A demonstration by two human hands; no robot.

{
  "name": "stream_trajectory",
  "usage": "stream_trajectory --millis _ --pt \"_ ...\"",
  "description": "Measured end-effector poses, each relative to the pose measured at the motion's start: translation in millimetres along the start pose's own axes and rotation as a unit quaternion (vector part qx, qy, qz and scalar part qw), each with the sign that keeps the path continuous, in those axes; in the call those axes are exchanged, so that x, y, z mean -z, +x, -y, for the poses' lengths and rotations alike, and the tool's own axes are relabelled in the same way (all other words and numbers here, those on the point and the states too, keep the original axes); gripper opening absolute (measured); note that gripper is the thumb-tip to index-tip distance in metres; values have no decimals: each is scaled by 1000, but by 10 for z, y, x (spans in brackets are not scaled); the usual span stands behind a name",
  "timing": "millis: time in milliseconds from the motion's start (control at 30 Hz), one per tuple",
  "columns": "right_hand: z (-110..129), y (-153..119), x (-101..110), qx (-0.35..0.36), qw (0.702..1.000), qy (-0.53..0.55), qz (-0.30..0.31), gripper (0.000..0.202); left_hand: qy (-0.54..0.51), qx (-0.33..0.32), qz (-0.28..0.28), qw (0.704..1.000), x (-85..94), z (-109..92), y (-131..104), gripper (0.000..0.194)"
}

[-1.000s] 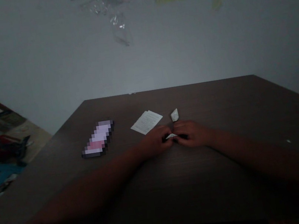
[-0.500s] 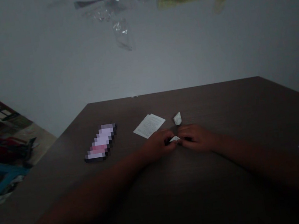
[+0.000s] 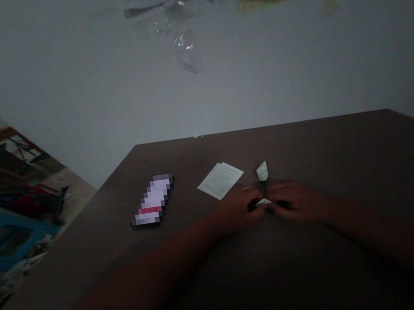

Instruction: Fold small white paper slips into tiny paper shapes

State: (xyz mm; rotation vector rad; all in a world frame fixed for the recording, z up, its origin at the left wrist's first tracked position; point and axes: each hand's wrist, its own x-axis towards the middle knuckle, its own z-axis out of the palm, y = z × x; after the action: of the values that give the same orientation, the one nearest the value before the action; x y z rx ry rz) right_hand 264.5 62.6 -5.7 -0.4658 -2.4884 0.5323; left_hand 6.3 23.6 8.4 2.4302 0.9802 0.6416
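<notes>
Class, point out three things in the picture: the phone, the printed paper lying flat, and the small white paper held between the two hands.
Phone (image 3: pixel 153 201): head view, middle of its blurred-out screen.
Printed paper (image 3: pixel 220 180): head view, middle of its upper face.
Held paper (image 3: pixel 264 201): head view, middle of its visible white part.

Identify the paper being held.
The small white piece pinched between left hand and right hand; the loose pale piece and printed paper lie beyond them.

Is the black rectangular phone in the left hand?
No, the phone lies on the dark brown table, apart from the left hand.
</notes>
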Motion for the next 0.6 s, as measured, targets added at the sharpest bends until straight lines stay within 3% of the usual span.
stream_trajectory --millis 300,600 --pt "61 32 -55 22 999 -6 -22 25 -37 -10 -18 999 58 46 -56 17" --pt "132 54 -74 -49 998 12 -38 28 -28 -33 -26 999 71 72 -51 23"
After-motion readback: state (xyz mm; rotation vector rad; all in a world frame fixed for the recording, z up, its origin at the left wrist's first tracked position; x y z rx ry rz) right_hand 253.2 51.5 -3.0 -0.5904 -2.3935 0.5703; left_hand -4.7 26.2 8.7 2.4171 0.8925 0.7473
